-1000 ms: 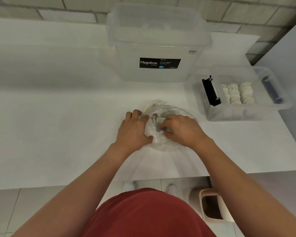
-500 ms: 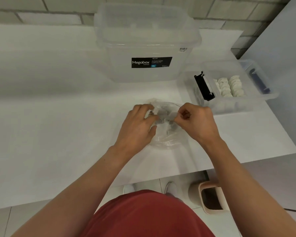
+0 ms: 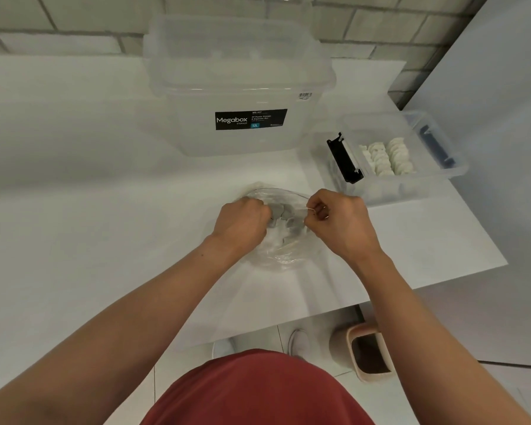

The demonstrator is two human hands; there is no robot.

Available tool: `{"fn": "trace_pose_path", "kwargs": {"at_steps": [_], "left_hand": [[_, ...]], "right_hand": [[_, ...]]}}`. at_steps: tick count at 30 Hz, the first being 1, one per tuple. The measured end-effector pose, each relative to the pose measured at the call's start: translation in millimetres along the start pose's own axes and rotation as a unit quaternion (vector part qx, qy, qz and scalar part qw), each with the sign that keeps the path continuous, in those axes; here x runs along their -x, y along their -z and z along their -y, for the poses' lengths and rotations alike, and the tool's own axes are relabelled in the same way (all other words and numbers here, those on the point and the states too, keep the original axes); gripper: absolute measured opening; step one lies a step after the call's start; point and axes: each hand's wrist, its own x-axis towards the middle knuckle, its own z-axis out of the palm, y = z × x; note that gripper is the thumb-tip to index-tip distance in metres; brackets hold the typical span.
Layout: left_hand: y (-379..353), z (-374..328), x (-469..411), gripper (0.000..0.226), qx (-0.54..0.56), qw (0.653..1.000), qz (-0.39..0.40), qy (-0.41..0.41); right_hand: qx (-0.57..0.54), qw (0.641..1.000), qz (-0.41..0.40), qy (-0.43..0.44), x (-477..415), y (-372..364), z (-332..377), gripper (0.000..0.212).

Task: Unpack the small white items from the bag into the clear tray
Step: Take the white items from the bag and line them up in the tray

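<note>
My left hand point(image 3: 242, 223) is curled on the left edge of the crumpled clear plastic bag point(image 3: 284, 251), and my right hand point(image 3: 341, 222) pinches its right edge, holding the mouth apart. The small white items point(image 3: 281, 233) sit inside, between my knuckles. The clear rectangular plastic tray point(image 3: 455, 176), with rows of white pieces point(image 3: 387, 156) in it, stands on the white tabletop point(image 3: 89, 225) beyond and to the right, so I judge my right hand the nearer one to carry them across.

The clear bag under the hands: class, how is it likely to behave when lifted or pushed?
Probably floppy: the bag is crumpled thin film, and the left hand and right hand both pinch its mouth apart. Likely light, since it holds small white items. Pushed, it would probably crumple rather than slide.
</note>
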Motion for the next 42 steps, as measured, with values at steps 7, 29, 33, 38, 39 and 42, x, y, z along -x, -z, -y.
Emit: {"fn": "trace_pose_path", "kwargs": {"at_steps": [7,29,33,38,39,42], "left_hand": [[17,15,13,0.010,0.290,0.954,-0.040,0.068],[55,-26,7,0.003,0.602,0.782,-0.129,0.100],[59,-36,1,0.005,0.635,0.736,-0.186,0.142],[68,-53,-7,0.008,0.667,0.690,-0.237,0.154],[70,-57,-9,0.008,0.670,0.686,-0.240,0.153],[74,-72,-15,0.009,0.667,0.686,-0.248,0.151]], "right_hand": [[-0.017,0.998,0.049,0.042,0,14,-7,0.007],[-0.166,0.970,0.136,0.118,-17,43,-8,0.009],[-0.171,0.973,0.099,0.117,-21,83,-23,0.010],[-0.136,0.989,-0.037,0.049,-64,141,-71,0.009],[-0.102,0.992,-0.063,0.049,-79,146,-83,0.008],[-0.014,0.997,-0.073,0.037,-123,146,-120,0.011]]}}
